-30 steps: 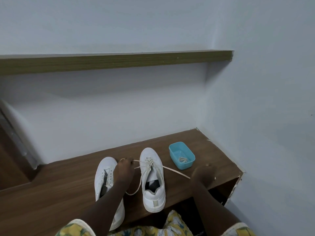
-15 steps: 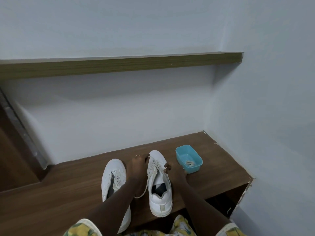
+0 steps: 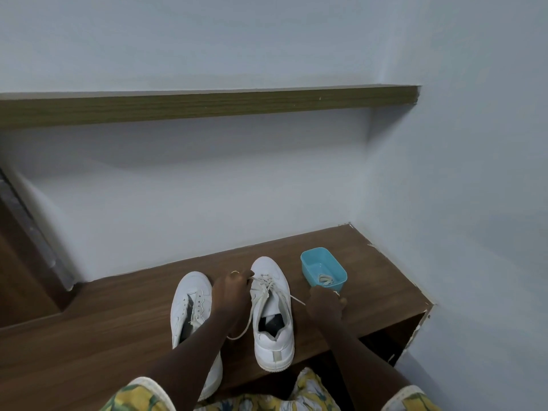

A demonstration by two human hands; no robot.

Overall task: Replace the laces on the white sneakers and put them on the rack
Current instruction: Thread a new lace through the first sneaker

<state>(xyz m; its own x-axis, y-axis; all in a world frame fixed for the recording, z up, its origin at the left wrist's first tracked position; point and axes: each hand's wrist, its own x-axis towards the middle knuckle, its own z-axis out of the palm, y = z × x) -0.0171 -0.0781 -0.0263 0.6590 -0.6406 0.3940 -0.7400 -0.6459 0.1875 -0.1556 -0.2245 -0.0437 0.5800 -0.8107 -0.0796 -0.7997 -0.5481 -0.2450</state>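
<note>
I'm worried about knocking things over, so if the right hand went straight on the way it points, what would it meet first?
Probably the blue tub on the bench, just beyond the right hand, which pinches a lace. The gap between them looks small, though depth is hard to judge.

Lower centre of the frame, the left hand (image 3: pixel 232 295) and right hand (image 3: pixel 326 304), fingers curled, each pinch the lace (image 3: pixel 297 299).

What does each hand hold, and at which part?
Both hold the lace of the right sneaker: left hand near the eyelets, right hand at its free end.
</note>
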